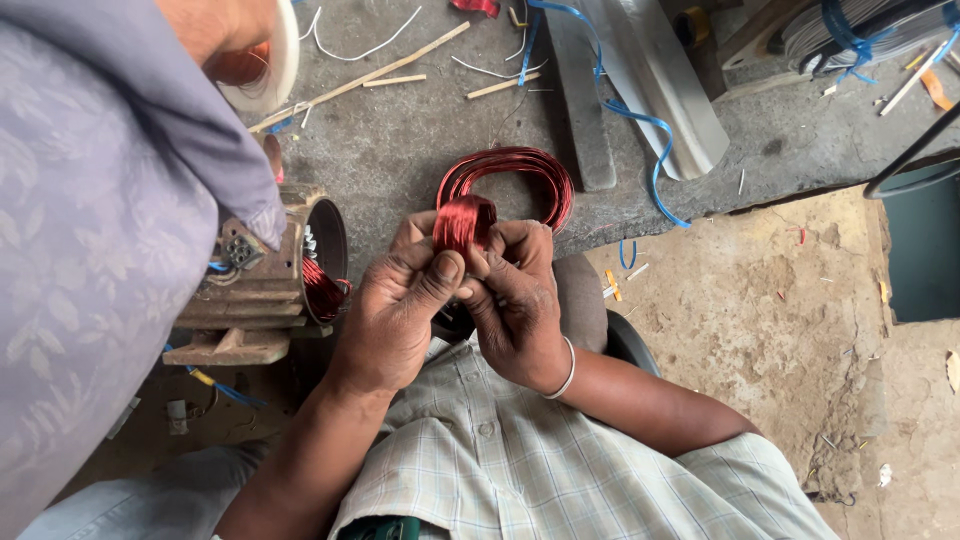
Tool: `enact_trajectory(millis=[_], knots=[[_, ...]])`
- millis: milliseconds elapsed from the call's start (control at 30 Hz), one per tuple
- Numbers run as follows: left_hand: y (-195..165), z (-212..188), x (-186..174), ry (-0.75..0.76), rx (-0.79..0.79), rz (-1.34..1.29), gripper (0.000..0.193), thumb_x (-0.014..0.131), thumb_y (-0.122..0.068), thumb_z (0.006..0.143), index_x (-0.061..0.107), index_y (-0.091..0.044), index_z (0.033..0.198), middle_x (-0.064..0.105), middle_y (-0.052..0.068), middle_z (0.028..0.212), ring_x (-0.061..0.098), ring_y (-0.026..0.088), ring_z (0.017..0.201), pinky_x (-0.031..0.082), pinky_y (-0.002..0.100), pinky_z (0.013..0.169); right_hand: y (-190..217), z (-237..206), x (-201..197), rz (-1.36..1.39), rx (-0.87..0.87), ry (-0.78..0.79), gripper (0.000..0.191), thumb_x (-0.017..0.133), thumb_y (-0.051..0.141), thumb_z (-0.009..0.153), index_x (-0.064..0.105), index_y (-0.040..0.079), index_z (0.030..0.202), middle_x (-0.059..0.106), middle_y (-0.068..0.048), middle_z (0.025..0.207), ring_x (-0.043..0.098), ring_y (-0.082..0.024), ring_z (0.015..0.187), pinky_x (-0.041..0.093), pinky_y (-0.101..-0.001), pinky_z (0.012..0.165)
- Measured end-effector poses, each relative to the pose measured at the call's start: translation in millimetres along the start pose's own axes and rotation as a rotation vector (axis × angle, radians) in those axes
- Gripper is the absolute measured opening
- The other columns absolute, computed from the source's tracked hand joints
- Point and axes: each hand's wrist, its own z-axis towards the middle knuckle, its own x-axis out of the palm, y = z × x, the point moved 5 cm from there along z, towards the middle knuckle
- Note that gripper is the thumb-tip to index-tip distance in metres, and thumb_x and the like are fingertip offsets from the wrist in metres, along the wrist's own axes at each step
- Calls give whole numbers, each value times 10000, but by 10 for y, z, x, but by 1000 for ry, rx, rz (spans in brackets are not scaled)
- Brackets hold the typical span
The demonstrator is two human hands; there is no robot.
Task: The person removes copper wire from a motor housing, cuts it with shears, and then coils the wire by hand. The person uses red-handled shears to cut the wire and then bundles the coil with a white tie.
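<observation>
The left hand (395,315) and the right hand (515,300) are both closed around one bunched end of a red copper wire coil (500,190), thumbs pressing it, while the rest of the coil loops away over the grey counter (400,140). The coil is already wound and looks to be in the shaping stage, held apart from the motor stator (285,275) to the left, which has red windings showing in its bore. Another person's lilac sleeve (110,230) hangs near the stator.

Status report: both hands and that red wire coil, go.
Left hand and right hand both pinching red wire coil. Coil loops over the bench. Motor housing left, clear.
</observation>
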Motion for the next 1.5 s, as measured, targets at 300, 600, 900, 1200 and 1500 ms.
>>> enact_trajectory(millis=[300, 600, 900, 1200, 1500], knots=[[-67, -149, -28, -76, 58, 130, 268, 555, -255, 1107, 667, -12, 1103, 583, 14, 1029, 551, 104, 972, 472, 284, 960, -116, -4, -28, -418, -273, 80, 340, 829, 143, 826, 759, 143, 1159, 516, -82, 1171, 490, -309, 1112, 412, -455, 994], [-353, -114, 146, -1, 139, 551, 350, 493, -320, 1100, 614, -48, 915, 567, 33, 1156, 515, 146, 1075, 460, 281, 967, -127, 18, -144, -383, -415, 71, 451, 907, 290, 817, 742, 149, 1214, 491, -87, 1150, 460, -295, 1066, 410, -435, 943], [-78, -198, 116, 28, 53, 162, 394, 500, -373, 1118, 612, -7, 1023, 674, 73, 1125, 621, 138, 959, 514, 350, 1028, -224, -151, -147, -575, -524, -26, 372, 838, 252, 771, 776, 161, 1126, 470, -46, 1070, 459, -275, 1027, 387, -481, 904], [-139, -165, 76, 41, -134, 171, 342, 500, -311, 1105, 642, 0, 1109, 624, 56, 987, 612, 160, 959, 514, 351, 955, -211, -59, -285, -558, -592, 58, 355, 907, 313, 778, 780, 188, 1084, 462, -29, 1087, 453, -277, 1039, 353, -491, 871], [-213, -146, 252, 122, 85, 378, 377, 441, -336, 1123, 615, -35, 978, 641, 53, 1048, 564, 133, 1094, 504, 301, 963, -175, -237, -171, -387, -313, 48, 238, 867, 187, 836, 735, 102, 1016, 478, -75, 1101, 450, -287, 1064, 396, -487, 933]])
